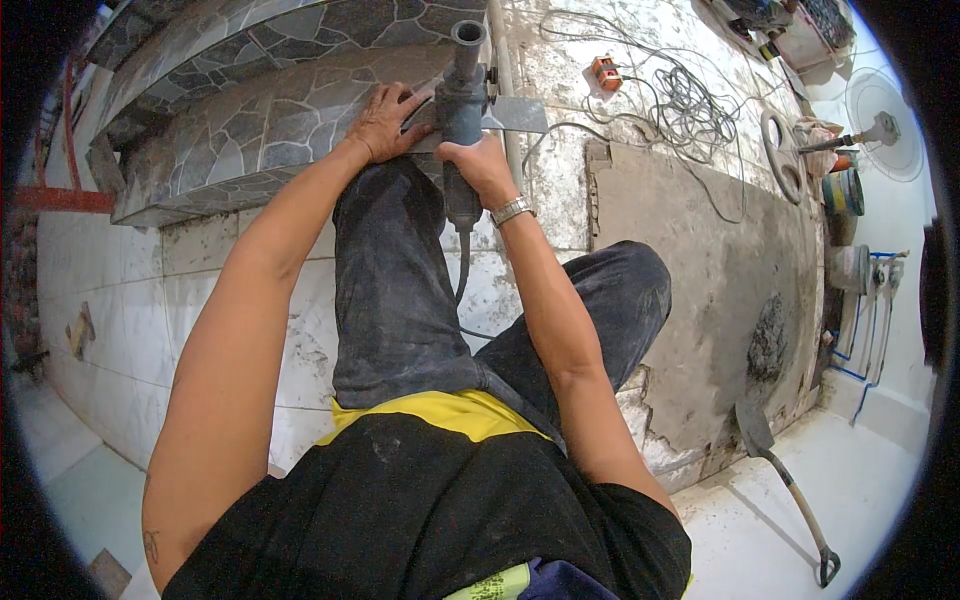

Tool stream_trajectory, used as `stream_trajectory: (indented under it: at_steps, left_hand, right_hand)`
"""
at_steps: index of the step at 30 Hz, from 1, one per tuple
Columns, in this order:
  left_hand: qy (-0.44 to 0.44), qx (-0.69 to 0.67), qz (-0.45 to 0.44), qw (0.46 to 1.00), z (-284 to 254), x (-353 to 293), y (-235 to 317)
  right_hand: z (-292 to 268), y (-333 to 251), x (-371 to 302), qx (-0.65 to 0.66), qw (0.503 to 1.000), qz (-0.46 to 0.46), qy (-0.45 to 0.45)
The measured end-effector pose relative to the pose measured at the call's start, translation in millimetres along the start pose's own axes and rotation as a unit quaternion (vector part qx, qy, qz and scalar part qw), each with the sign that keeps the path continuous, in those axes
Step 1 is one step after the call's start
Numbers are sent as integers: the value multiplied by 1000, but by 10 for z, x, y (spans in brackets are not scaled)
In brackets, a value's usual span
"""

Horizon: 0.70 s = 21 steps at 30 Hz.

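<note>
A dull grey, cylindrical power tool (461, 118) stands upright in the picture between the person's hands, just beyond the left knee. Its far end is a hollow round collar, its near end a darker sleeve trailing a black cord (464, 265); the casing looks scuffed and dusty, with small dark knobs on its right side. A flat grey plate (522, 115) shows beside the tool, reaching to the right; how the two are joined, if at all, I cannot tell.

The right hand (480, 168) has its fingers wrapped around the tool's lower body. The left hand (380, 122) lies spread just beside it, thumb and forefinger reaching toward the casing; whether they pinch anything is unclear.

The step in hand seems to be positioning or steadying the tool; the next move probably calls for a firm right grip and the left fingers kept clear.

Beyond lie the stone-patterned grey step (290, 115), a tangled dark cable (692, 112) and a rough grey cement patch (680, 225).
</note>
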<state>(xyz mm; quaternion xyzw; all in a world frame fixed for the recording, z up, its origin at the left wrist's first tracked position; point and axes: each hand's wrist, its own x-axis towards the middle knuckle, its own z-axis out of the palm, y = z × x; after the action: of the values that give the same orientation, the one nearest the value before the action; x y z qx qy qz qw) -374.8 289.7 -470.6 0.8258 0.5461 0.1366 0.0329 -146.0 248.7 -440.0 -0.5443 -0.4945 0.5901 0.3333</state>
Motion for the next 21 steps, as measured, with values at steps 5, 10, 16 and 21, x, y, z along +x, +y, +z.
stream_trajectory:
  at_steps: [5, 10, 16, 21]
  left_hand:
    - [8, -5, 8, 1000, 15, 17, 3]
    - [13, -5, 13, 1000, 43, 11, -33]
    - [21, -25, 22, 999, 69, 32, -9]
    - [18, -25, 26, 999, 69, 26, -48]
  right_hand:
    - [-25, -51, -35, 6, 1000, 5, -5]
    - [-5, -71, -72, 2, 1000, 0, 1]
    - [-40, -26, -93, 5, 1000, 15, -10]
    - [-5, 22, -105, -13, 1000, -5, -2]
